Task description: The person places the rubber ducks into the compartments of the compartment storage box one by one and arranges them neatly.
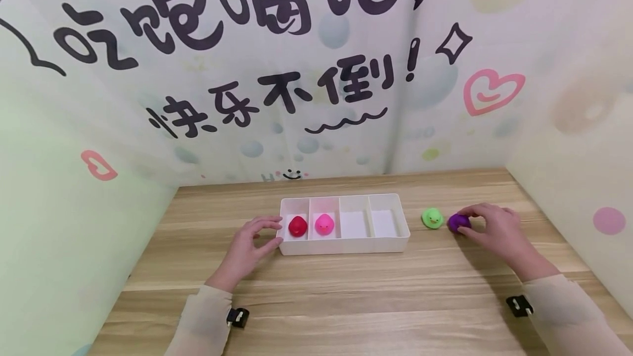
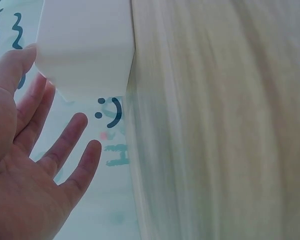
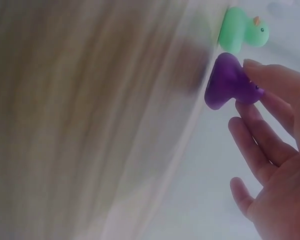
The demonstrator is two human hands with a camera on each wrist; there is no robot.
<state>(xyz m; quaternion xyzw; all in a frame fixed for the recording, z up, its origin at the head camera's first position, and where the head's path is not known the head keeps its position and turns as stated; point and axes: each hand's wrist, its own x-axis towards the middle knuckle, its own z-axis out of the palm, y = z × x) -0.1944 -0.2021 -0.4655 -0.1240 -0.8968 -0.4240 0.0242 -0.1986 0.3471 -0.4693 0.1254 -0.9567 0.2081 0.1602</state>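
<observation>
On the wooden table stands a white divided tray. A red toy duck sits in its leftmost compartment, a pink toy duck in the one beside it. My left hand touches the tray's left end, its thumb and fingers lightly bent and apart in the left wrist view. To the right of the tray, my right hand pinches a purple toy duck between thumb and forefinger, other fingers spread. Just left of it, a green toy duck rests on the table.
Behind the table hangs a printed backdrop with large black characters. Side walls enclose it at left and right. Both sleeves bear small black clips near the wrists.
</observation>
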